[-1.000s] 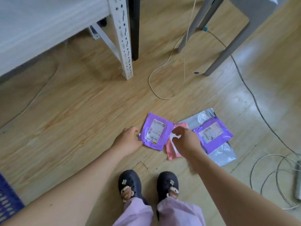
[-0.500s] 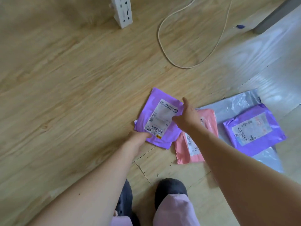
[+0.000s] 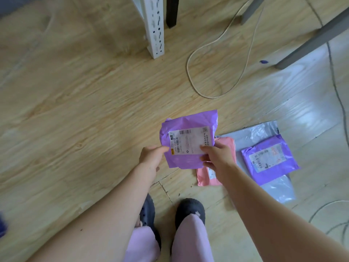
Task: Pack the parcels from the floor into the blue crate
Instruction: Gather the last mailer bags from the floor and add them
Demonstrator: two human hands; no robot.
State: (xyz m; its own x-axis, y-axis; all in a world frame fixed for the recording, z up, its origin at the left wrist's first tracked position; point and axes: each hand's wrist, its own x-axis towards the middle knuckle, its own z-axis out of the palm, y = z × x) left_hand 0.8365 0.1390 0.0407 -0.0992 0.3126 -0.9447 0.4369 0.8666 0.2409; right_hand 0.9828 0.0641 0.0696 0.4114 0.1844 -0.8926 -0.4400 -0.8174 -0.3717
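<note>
The pale wood-grain floor (image 3: 75,101) carries a pink parcel (image 3: 205,177) right of centre. It lies at the left edge of a grey plastic bag (image 3: 279,191), and a purple parcel (image 3: 270,157) lies flat on that bag. A cream cable (image 3: 188,72) loops over the boards in the upper middle, beside a white perforated post (image 3: 155,35). A small blue scrap (image 3: 263,62) lies at upper right.

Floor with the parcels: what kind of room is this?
Probably a storeroom or parcel-packing workroom, though not certainly. The held purple parcel carries a shipping label, a pink parcel lies on the wood-look floor, and a white perforated shelving post stands nearby.
</note>
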